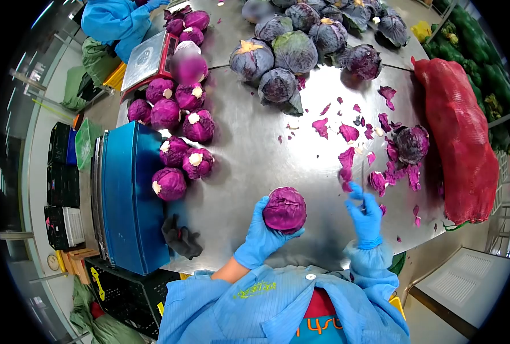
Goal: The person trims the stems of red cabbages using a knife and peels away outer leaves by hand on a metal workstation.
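My left hand point(265, 238), in a blue glove, cups a trimmed red cabbage point(285, 210) from below and the left, above the near side of the steel table point(249, 155). My right hand point(365, 218), also gloved in blue, is raised to the right of it, apart from the cabbage. Motion smears its fingers, and whether they hold anything cannot be made out. Loose purple leaves point(346, 163) lie just beyond it, with a small purple piece point(377, 181) nearby. Farther right sits a darker red cabbage point(411, 144) among more leaf scraps.
Several trimmed cabbages point(165, 114) line the left side, near a scale point(146, 60) and a blue box point(133, 198). Untrimmed cabbages point(295, 51) are heaped at the back. A red mesh sack point(458, 140) lies along the right edge. A co-worker's blue sleeve point(117, 23) shows at top left.
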